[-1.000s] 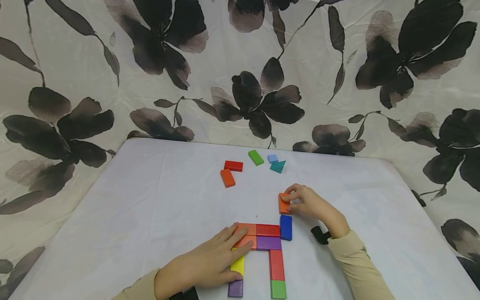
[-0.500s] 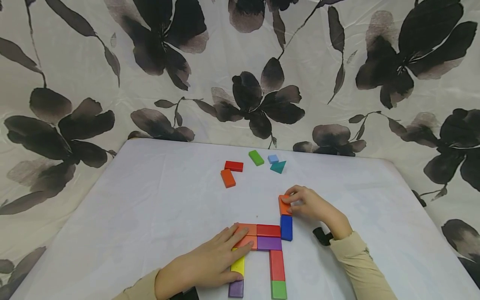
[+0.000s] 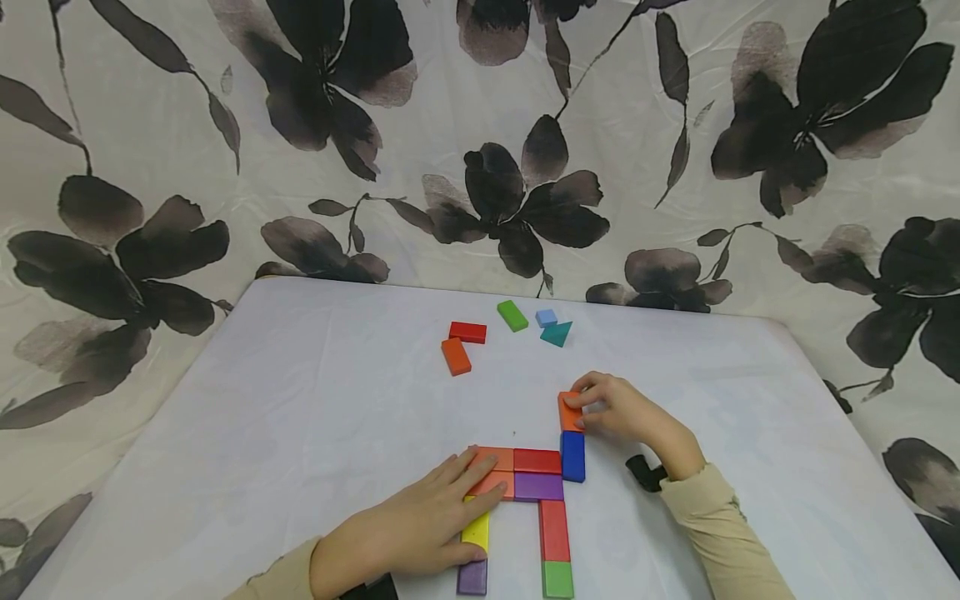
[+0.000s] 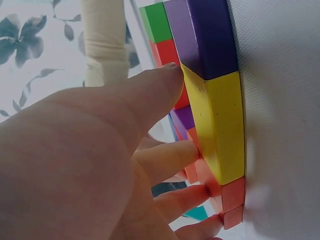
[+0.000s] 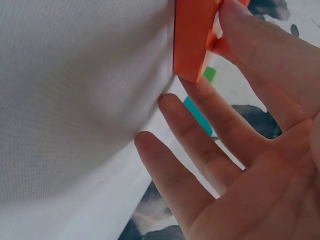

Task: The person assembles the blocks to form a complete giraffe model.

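Observation:
My right hand (image 3: 618, 407) pinches an orange block (image 3: 567, 422) whose near end meets a blue block (image 3: 573, 457) in the head view. In the right wrist view, the thumb and fingertips are on the orange block (image 5: 191, 40), while the other fingers reach toward the cloth. My left hand (image 3: 420, 521) lies with spread fingers over two light orange blocks (image 3: 502, 457), its thumb at the yellow block (image 3: 474, 537). Beside them lie a red block (image 3: 537, 461) and a purple block (image 3: 537, 487). Two legs run nearer: yellow with purple (image 3: 472, 579), red (image 3: 554, 531) with green (image 3: 558, 579).
Farther back on the white-covered table (image 3: 300, 400) lie loose pieces: a red block (image 3: 468, 332), an orange block (image 3: 456, 357), a green block (image 3: 512, 316), a small light blue block (image 3: 546, 317) and a teal triangle (image 3: 557, 334). Behind the table hangs a flowered cloth (image 3: 420, 125).
My right hand has brought the orange block slightly nearer, closing the small gap to the blue block. The left hand has stayed in place.

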A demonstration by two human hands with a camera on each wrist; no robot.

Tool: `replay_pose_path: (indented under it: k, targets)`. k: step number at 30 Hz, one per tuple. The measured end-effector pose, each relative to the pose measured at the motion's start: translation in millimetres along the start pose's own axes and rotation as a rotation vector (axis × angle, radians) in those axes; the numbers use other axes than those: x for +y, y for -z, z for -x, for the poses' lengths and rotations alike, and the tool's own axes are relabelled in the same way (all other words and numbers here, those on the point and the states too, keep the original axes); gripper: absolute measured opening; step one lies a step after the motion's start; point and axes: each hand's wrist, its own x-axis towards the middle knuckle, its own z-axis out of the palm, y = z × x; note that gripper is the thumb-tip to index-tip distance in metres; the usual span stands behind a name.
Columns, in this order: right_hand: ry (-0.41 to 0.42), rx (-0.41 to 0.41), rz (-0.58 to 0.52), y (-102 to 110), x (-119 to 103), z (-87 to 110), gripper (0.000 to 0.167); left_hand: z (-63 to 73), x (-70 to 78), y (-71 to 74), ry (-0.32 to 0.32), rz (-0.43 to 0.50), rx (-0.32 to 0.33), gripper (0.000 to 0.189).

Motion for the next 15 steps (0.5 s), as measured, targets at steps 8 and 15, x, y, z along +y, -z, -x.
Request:
replay_pose_path:
  k: [8,15]
  targets:
    - [0.072,-0.020,0.068,5.0,-4.7,5.3,0.043,-0.6,0.7,0.3,0.009,-0.005,-0.003,0.069]
    - [0.016,-0.123,0.075,4.0,-21.6,13.5,0.057,-0.8,0.7,0.2,0.018,0.005,-0.009,0.069]
